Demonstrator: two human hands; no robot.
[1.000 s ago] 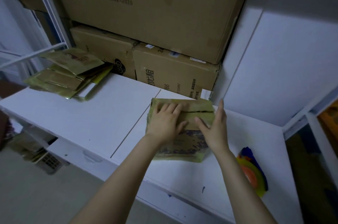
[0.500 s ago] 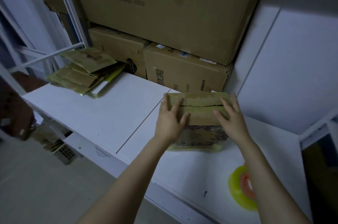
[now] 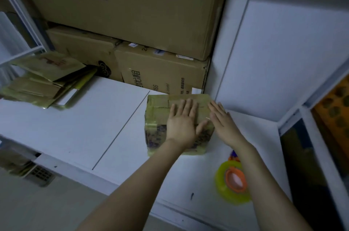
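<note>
Pressing a flat, yellow-green taped cardboard parcel (image 3: 156, 117) onto the white desk (image 3: 75, 132).
Lying near the desk's back, just before brown cardboard boxes (image 3: 160, 74), under the left grip (image 3: 182, 123), spread flat with fingers straight, and touched along its right edge by the right grip (image 3: 223, 125), also apart. Yellow-green tape roll (image 3: 221, 191) beside the right forearm.

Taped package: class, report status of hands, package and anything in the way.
Left hand flat on taped package; right hand flat at its right edge. Package lying on white shelf. Tape roll beside right forearm, not blocking.
</note>
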